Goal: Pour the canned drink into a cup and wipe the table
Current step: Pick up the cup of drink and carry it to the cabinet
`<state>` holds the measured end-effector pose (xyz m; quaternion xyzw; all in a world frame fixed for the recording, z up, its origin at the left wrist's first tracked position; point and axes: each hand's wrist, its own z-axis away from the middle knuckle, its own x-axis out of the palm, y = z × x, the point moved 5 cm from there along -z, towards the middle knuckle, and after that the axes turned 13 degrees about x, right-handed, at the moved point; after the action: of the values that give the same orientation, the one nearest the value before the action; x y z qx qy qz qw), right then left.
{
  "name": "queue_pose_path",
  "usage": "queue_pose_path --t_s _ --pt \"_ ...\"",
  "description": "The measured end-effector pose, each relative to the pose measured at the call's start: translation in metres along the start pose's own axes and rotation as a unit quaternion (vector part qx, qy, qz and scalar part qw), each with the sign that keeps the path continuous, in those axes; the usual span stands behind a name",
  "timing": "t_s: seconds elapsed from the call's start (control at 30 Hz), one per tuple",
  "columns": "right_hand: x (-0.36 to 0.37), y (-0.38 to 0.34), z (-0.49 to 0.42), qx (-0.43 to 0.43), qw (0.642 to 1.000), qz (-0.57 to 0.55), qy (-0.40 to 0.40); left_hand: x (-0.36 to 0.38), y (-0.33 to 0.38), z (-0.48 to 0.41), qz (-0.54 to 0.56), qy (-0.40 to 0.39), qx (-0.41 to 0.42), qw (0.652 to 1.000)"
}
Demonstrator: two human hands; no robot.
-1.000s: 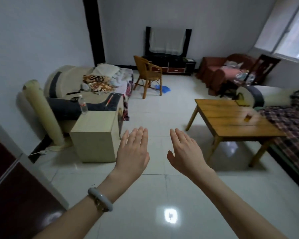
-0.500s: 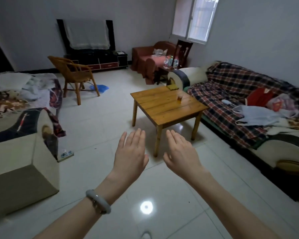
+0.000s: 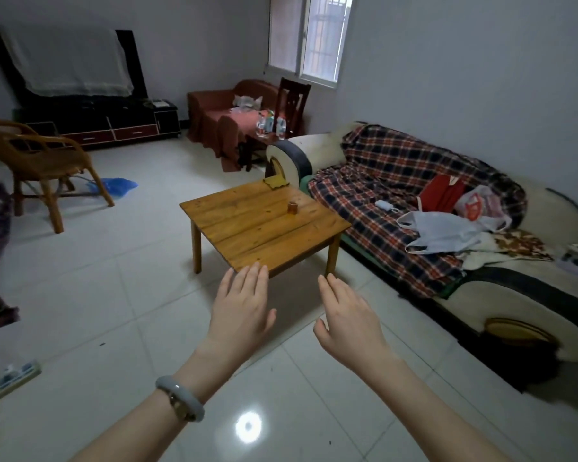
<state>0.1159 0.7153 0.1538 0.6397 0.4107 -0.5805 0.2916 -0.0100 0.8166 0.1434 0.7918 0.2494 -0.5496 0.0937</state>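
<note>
- The left hand hangs in the air over the tiled floor, back upward. Its fingers are straight and close together and hold nothing, and a pale bangle circles the wrist.
- The right hand is held beside it with a gap between the two, fingers likewise straight and relaxed, empty.
- Both point toward the near edge of a low wooden tabletop and touch nothing.
- A small brownish cup stands upright on the tabletop, toward its far right side. It is too small to be sure, but it seems to hold amber liquid.
- A yellowish folded cloth lies at the tabletop's far corner, near the cup but apart from it.
- Just right of the tabletop is a sofa draped in a plaid blanket. A red bag and a pale plastic bag lie on it.
- A rattan chair stands to the left, with a blue bag on the floor beside it.
- Several clear bottles stand on a dark side table beyond the sofa arm, below the window.
</note>
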Motion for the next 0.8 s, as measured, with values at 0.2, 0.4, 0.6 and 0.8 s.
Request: queue_pose_path --t_s 0.2,0.4,0.6,0.8 --pt "0.020 0.046 -0.098 0.024 1.000 -0.018 0.002 0.053 -0.017 -0.099 0.007 -0.016 0.023 1.000" --pt "0.045 0.098 -0.182 0.041 0.998 -0.042 -0.018 0.101 -0.014 -0.185 0.016 -0.022 0.058 0.998" --pt "0.073 0.156 -0.285 0.021 0.998 -0.047 -0.031 0.164 -0.006 -0.275 0.006 -0.037 0.043 0.998" --pt "0.104 0.208 -0.397 -0.031 0.997 -0.053 -0.056 0.225 -0.007 -0.378 -0.008 -0.067 0.008 0.998"
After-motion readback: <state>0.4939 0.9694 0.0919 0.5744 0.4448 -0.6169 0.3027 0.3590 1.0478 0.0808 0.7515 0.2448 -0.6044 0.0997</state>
